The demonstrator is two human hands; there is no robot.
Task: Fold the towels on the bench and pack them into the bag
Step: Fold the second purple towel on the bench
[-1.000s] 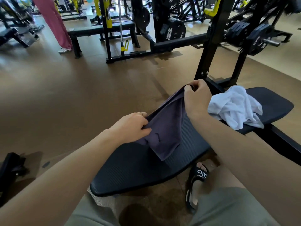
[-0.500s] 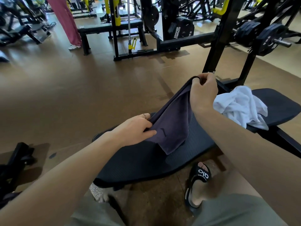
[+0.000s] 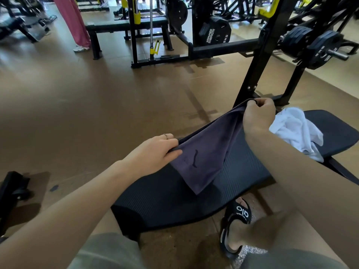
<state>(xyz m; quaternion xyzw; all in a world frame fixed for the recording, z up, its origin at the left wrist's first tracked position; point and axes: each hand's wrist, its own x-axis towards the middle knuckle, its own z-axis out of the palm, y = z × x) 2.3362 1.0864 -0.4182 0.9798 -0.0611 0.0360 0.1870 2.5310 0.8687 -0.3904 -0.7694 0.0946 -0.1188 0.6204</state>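
Observation:
A dark purple-grey towel (image 3: pixel 206 154) hangs stretched above the black padded bench (image 3: pixel 242 181). My left hand (image 3: pixel 155 152) pinches its near corner, thumb on top of the cloth. My right hand (image 3: pixel 258 115) grips the far corner, held higher, fingers curled over the edge. The towel's free lower corner drapes onto the bench pad. A crumpled white towel (image 3: pixel 297 131) lies on the bench just right of my right hand. No bag is in view.
A black rack upright (image 3: pixel 258 61) with weight plates (image 3: pixel 310 45) stands behind the bench. My foot in a black slide sandal (image 3: pixel 235 224) is under the bench edge. A black object (image 3: pixel 11 193) lies on the brown floor at left. A person in pink trousers (image 3: pixel 73 22) stands far back.
My right hand has lifted the far corner a little higher and the towel is pulled tauter between both hands. The camera has shifted slightly; the white towel lies unchanged.

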